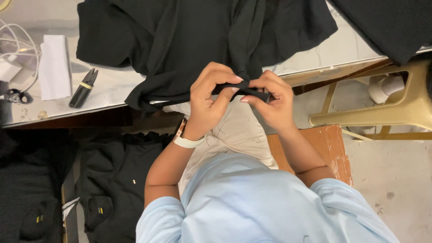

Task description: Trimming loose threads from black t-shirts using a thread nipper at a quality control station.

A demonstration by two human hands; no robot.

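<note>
You have a narrow black strip [246, 91] of the dark garment [198, 40] pinched between both hands, pulled off the near edge of the surface [112, 85] and held above your lap. The bulk of the garment lies spread on the surface just beyond your hands, so its weight rests there and only the piece you are handling hangs free toward you. That leaves the strip slack enough to turn and close enough to look at.

Your left hand [208, 101] is closed on the strip, thumb below and fingers curled over the top, wrist bent back, with a pale watch strap [186, 141] around it. Your right hand [271, 101] is likewise closed on the strip just beside the left, fingertips almost touching it, the fingers arched and the thumb tucked beneath. Both forearms rise from your sides and meet in the middle, elbows kept close to your body.

Well off to the left of your left hand, a small pair of black thread snips [83, 88] lies on the surface beside a folded white paper [55, 67] and some white cables [13, 45]. Below and left of your left elbow sits a pile of more dark garments [112, 180]. To the right of your right hand stands a pale plastic chair [396, 103].
</note>
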